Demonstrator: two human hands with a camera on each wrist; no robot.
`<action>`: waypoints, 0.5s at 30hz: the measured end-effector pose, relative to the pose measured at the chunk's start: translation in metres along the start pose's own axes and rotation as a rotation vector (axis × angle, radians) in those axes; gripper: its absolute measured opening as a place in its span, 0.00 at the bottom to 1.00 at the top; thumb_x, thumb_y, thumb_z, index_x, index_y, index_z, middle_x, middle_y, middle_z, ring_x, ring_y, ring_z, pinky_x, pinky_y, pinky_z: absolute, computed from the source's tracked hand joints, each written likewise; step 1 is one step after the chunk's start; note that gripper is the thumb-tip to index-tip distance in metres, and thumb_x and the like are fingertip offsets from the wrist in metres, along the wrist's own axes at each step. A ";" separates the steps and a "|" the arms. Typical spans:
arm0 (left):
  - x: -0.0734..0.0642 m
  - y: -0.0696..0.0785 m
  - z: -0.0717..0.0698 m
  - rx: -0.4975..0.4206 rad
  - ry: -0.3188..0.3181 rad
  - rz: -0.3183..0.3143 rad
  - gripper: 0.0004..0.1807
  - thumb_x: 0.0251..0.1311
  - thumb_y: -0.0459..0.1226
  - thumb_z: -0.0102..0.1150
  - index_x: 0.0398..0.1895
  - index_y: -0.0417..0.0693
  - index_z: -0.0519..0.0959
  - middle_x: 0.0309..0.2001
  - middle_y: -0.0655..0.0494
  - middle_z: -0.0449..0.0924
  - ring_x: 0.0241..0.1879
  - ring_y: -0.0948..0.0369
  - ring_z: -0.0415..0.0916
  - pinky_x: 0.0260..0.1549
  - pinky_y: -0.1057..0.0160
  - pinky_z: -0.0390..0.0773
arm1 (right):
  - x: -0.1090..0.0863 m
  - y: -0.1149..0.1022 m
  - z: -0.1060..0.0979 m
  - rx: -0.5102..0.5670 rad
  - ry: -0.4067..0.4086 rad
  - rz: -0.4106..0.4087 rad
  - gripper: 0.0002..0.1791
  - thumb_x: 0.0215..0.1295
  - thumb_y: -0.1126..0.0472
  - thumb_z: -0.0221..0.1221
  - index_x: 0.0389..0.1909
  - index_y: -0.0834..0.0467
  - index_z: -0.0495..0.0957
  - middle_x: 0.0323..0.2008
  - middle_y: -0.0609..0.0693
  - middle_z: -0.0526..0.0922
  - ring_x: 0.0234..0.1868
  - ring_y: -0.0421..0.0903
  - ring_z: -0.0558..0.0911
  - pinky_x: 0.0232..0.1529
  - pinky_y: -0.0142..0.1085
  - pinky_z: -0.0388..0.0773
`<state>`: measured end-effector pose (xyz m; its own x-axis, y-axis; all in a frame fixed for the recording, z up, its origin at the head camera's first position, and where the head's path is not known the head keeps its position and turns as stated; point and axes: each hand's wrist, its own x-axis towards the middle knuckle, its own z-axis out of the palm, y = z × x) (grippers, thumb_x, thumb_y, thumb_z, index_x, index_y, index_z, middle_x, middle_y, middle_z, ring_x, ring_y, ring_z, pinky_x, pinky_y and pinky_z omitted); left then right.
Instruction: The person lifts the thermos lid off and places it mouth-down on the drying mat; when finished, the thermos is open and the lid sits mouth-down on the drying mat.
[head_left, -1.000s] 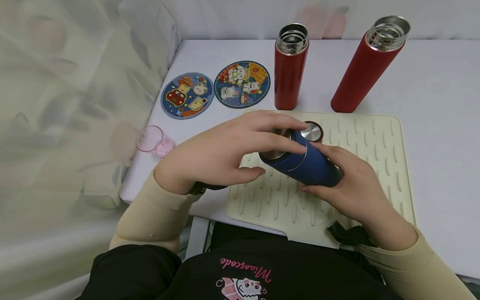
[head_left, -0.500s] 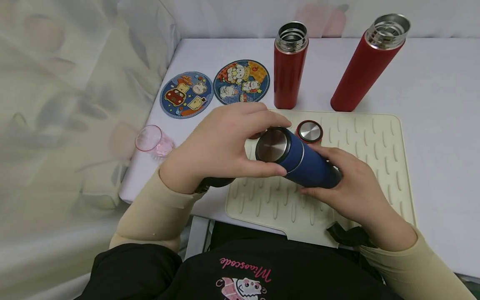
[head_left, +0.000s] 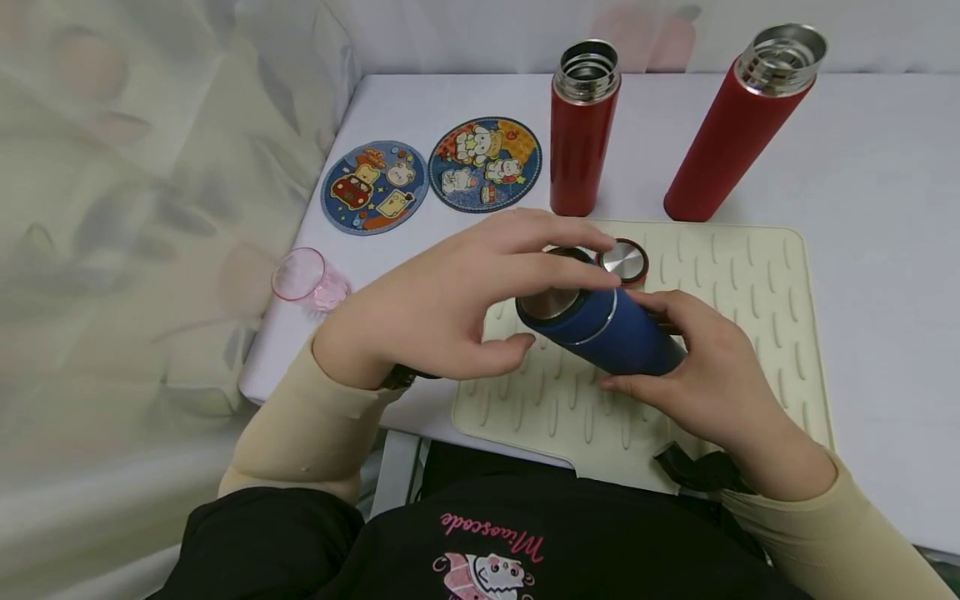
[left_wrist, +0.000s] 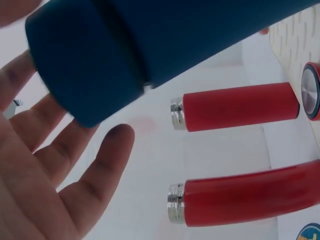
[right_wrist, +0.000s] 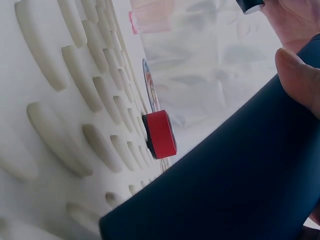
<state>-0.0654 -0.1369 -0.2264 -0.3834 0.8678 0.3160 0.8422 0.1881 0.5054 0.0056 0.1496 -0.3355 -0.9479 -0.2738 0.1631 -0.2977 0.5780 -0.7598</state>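
Note:
A blue vacuum flask [head_left: 637, 337] is held tilted over the cream mat, its steel-topped cap [head_left: 553, 305] in place and facing left. My right hand [head_left: 701, 358] grips the lower body, thumb on the near side. My left hand [head_left: 465, 292] is spread at the cap with its fingers stretched over the far side; the thumb stands apart from it. The left wrist view shows the extended left fingers [left_wrist: 102, 170] close beside the cap end of the flask. On the mat behind the flask sits a loose red cap [head_left: 624, 260] with a steel top.
Two red flasks [head_left: 583, 158] without caps stand behind the cream ridged mat [head_left: 735, 333]. Two round cartoon coasters [head_left: 375, 187] lie at the back left. A small pink glass [head_left: 309, 282] is near the table's left edge, by a hanging curtain [head_left: 150, 250].
Half a second ago my left thumb and fingers were around the blue cap; now the thumb has come away and the fingers reach across its far side. The right hand stays nearly still.

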 end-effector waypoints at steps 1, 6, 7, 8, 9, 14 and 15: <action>0.001 0.000 0.000 -0.002 -0.012 0.008 0.34 0.59 0.31 0.63 0.72 0.47 0.82 0.76 0.44 0.75 0.75 0.54 0.70 0.73 0.52 0.72 | 0.000 0.000 0.000 -0.004 0.009 -0.006 0.53 0.40 0.59 0.92 0.72 0.59 0.79 0.61 0.59 0.87 0.57 0.59 0.88 0.57 0.46 0.85; 0.002 0.003 0.000 0.016 0.004 0.003 0.31 0.59 0.31 0.65 0.70 0.47 0.84 0.72 0.46 0.79 0.71 0.56 0.75 0.69 0.54 0.76 | 0.001 0.000 0.001 -0.003 0.047 -0.042 0.52 0.36 0.61 0.92 0.69 0.58 0.80 0.58 0.57 0.88 0.56 0.56 0.87 0.57 0.20 0.70; 0.002 0.004 0.000 0.030 0.021 -0.007 0.30 0.60 0.34 0.68 0.69 0.47 0.84 0.71 0.46 0.80 0.68 0.56 0.76 0.67 0.55 0.77 | 0.001 0.000 0.001 -0.001 0.052 -0.046 0.52 0.36 0.62 0.92 0.68 0.59 0.80 0.58 0.57 0.88 0.57 0.56 0.87 0.57 0.19 0.69; 0.002 0.005 0.001 0.045 0.041 -0.020 0.29 0.62 0.38 0.72 0.69 0.47 0.84 0.68 0.47 0.82 0.66 0.57 0.78 0.64 0.56 0.79 | 0.001 -0.001 0.001 -0.001 0.055 -0.049 0.52 0.35 0.62 0.92 0.68 0.59 0.80 0.59 0.57 0.88 0.57 0.56 0.87 0.57 0.19 0.68; 0.002 0.006 0.001 0.067 0.062 -0.037 0.30 0.62 0.42 0.76 0.68 0.46 0.84 0.64 0.48 0.84 0.62 0.58 0.79 0.61 0.57 0.80 | 0.001 -0.001 0.002 -0.002 0.059 -0.051 0.52 0.35 0.63 0.92 0.68 0.59 0.80 0.59 0.57 0.88 0.57 0.56 0.87 0.58 0.19 0.68; 0.004 0.010 0.009 0.231 0.168 -0.102 0.43 0.53 0.63 0.84 0.65 0.47 0.85 0.46 0.54 0.85 0.45 0.59 0.80 0.47 0.59 0.81 | 0.001 -0.002 0.002 0.000 0.076 -0.058 0.52 0.34 0.66 0.92 0.67 0.59 0.81 0.59 0.57 0.88 0.58 0.56 0.86 0.58 0.21 0.67; 0.004 0.011 0.010 0.251 0.179 -0.108 0.45 0.52 0.65 0.83 0.66 0.47 0.85 0.46 0.53 0.85 0.46 0.58 0.80 0.49 0.58 0.81 | 0.001 -0.002 0.002 0.001 0.079 -0.061 0.52 0.34 0.66 0.92 0.67 0.60 0.81 0.59 0.57 0.88 0.58 0.56 0.86 0.58 0.21 0.67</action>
<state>-0.0542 -0.1269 -0.2280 -0.5174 0.7462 0.4189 0.8517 0.4017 0.3365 0.0054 0.1459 -0.3349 -0.9342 -0.2465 0.2581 -0.3547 0.5615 -0.7476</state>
